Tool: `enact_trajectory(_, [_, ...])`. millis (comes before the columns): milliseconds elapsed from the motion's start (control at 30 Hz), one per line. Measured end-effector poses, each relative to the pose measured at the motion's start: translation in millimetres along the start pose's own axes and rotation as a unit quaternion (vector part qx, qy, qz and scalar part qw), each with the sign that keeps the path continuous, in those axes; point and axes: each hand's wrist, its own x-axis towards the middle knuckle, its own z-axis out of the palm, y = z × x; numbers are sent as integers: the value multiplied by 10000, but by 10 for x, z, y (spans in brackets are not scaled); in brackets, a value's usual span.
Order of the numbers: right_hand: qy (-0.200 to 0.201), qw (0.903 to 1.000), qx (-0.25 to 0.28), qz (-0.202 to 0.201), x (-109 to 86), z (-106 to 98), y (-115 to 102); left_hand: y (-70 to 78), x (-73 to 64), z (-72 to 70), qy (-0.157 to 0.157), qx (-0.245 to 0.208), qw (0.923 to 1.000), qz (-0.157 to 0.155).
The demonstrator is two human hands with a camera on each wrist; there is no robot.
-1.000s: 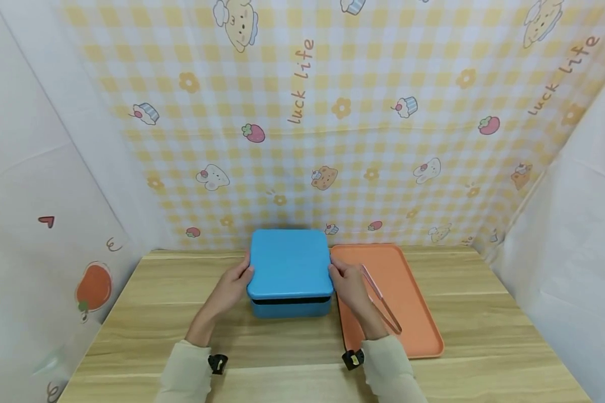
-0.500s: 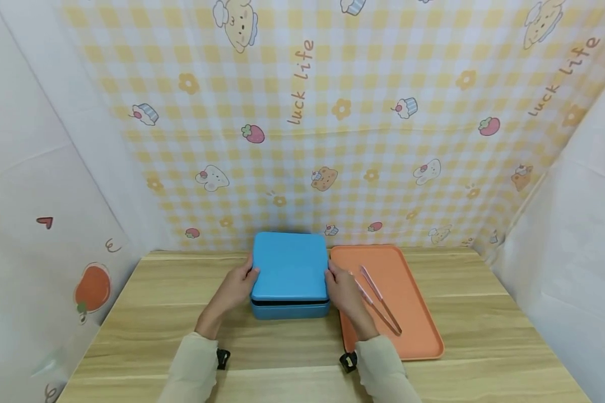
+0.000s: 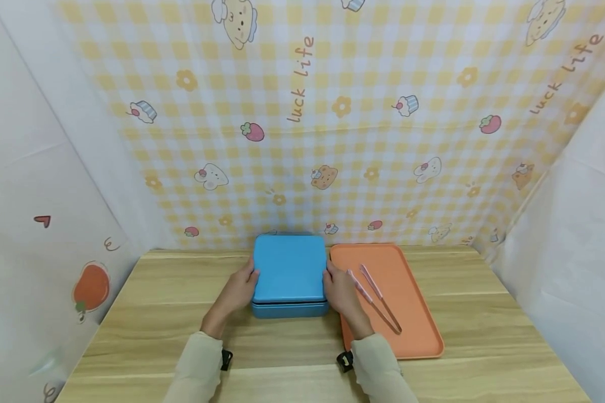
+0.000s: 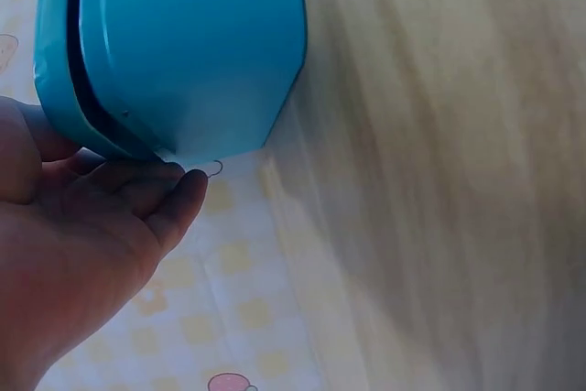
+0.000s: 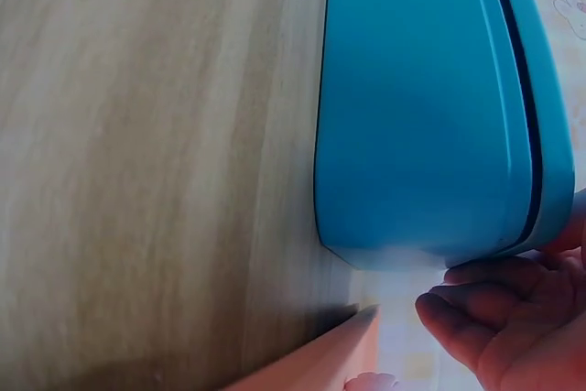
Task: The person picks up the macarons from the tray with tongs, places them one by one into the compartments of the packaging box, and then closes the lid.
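Note:
A blue box [image 3: 289,310] stands at the back middle of the table, its matching blue lid [image 3: 289,267] lying over the top. Along the front a thin dark gap shows between lid and box, also visible in both wrist views. My left hand [image 3: 239,288] holds the lid's left edge between thumb and fingers. On the opposite edge my right hand [image 3: 340,290] grips the lid the same way. Fingers [image 4: 137,185] of the left hand curl below the lid's rim, beside the box wall. The inside of the box is hidden.
An orange tray [image 3: 413,313] lies right of the box, close to my right hand. Tongs [image 3: 388,313] with pink-tipped arms and copper-coloured handles rest on it, spread apart. Behind the wooden table [image 3: 494,330] hangs a yellow checked cloth [image 3: 368,145].
The lid has come down onto the box and toward me, and the dark front gap has narrowed. Both hands moved slightly inward with it. More of the tongs shows.

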Motion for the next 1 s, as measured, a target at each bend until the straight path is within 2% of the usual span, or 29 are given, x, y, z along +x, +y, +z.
enact_trajectory(233, [-30,10000,3,94,5,30,18,-29,7,31,-19,124,9997,-194])
enact_trajectory(400, [-82,9999,78,85,8,65,53,-34,12,36,-73,154,9997,-175])
enact_trajectory(633, [-159,9995,-220,180,2,68,52,-18,10,39,-159,245,9994,-188])
enact_trajectory(1000, [-181,9993,-323,33,-31,74,67,-49,-4,38,-323,161,9991,-206])
